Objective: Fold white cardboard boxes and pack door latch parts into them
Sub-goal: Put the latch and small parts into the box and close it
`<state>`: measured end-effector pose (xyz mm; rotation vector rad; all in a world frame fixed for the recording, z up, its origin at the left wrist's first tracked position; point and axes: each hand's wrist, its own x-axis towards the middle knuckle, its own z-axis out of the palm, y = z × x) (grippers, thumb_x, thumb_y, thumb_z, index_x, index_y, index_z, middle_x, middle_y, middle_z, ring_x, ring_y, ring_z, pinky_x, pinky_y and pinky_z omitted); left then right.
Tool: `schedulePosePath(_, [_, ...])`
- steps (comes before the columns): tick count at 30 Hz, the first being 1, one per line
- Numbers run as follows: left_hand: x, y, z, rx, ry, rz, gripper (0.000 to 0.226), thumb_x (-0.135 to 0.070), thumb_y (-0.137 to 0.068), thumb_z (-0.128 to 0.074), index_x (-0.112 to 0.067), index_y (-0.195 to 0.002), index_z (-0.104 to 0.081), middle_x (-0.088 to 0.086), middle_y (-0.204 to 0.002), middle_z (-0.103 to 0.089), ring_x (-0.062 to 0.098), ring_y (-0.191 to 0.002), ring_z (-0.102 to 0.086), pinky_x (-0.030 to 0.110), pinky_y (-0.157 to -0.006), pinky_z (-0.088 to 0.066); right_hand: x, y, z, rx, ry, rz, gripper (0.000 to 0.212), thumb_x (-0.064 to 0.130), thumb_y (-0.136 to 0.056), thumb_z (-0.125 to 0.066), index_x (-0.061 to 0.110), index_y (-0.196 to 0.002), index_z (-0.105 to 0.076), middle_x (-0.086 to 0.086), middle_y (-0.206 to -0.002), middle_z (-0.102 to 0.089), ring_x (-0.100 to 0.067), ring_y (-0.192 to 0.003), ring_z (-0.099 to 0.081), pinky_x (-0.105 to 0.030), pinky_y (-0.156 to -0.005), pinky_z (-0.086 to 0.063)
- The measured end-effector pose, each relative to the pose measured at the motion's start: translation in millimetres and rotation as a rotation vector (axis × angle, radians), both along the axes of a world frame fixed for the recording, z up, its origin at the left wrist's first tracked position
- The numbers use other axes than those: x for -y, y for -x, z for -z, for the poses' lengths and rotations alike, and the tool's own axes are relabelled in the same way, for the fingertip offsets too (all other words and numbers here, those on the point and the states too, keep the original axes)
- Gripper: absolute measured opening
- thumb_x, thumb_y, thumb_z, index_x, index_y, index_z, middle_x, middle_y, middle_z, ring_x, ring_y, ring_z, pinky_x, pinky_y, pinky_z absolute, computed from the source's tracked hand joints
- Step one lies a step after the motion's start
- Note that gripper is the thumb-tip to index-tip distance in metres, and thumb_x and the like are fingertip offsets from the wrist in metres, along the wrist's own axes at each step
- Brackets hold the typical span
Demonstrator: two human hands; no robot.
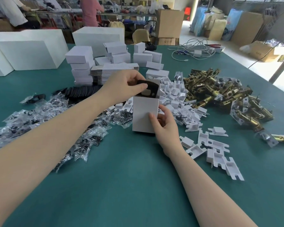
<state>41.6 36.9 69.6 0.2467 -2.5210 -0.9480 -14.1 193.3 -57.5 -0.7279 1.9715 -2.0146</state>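
The left hand [126, 86] is pinching a black plate [148, 89] into the upright box [145, 115] the right hand [164, 123] is gripping, best slid in straight.

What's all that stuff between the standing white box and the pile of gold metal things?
The head view shows a heap of small white cardboard inserts between the upright box and the brass latches.

**Matt card, glossy brass**

The upright box [145, 114] at frame centre is smooth matt white cardboard. The plate [148, 90] at its mouth looks matt black. Right of centre, latch bodies [220, 94] gleam brassy metal. Lower left, clear plastic bags [39, 118] glint, crinkled. The table [121, 185] is matt teal.
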Motion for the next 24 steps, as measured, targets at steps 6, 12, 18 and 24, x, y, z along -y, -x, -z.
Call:
schedulePosePath(6, [0.9,-0.5,-2.0,0.159,0.159,0.056,0.007,-0.031,-0.089,-0.068,-0.034,-0.095,-0.065,-0.015,-0.079,-0.066,-0.003,-0.077,-0.058,0.011,-0.069,-0.041,-0.4,-0.5,-0.2,-0.003,-0.002,-0.006,0.035,0.035,-0.094,-0.065,0.045,-0.124,-0.05,-0.001,-0.105,-0.069,-0.011,-0.095,-0.067,-0.028,-0.083,-0.055])
schedulePosePath(12, [-0.6,1.4,-7.7,0.289,0.478,0.054,0.018,-0.035,-0.097,-0.05,-0.046,-0.098,-0.065,-0.022,-0.081,-0.062,0.005,-0.096,-0.052,0.027,-0.086,-0.022,-1.3,0.5,-1.0,-0.04,-0.022,0.003,0.034,0.034,-0.094,-0.065,0.045,-0.122,-0.049,0.002,-0.101,-0.07,-0.008,-0.092,-0.066,-0.022,-0.08,-0.052])
schedulePosePath(18, [0.8,2.0,-4.8,0.333,0.662,0.055,0.027,-0.04,-0.1,-0.039,-0.047,-0.1,-0.066,-0.019,-0.101,-0.058,0.012,-0.126,-0.031,0.031,-0.099,-0.007,-0.9,-0.4,-2.4,-0.047,-0.041,0.007,0.032,0.035,-0.094,-0.065,0.058,-0.109,-0.047,0.006,-0.099,-0.07,-0.007,-0.092,-0.066,-0.022,-0.08,-0.053])
schedulePosePath(24, [1.8,5.1,-4.8,0.382,0.754,0.047,0.02,-0.046,-0.098,-0.047,-0.042,-0.095,-0.067,-0.022,-0.083,-0.055,0.012,-0.127,-0.034,0.043,-0.111,0.0,-0.5,-0.3,-0.2,-0.055,-0.024,0.011,0.034,0.036,-0.093,-0.066,0.063,-0.105,-0.049,0.007,-0.095,-0.07,-0.012,-0.093,-0.066,-0.028,-0.082,-0.054])
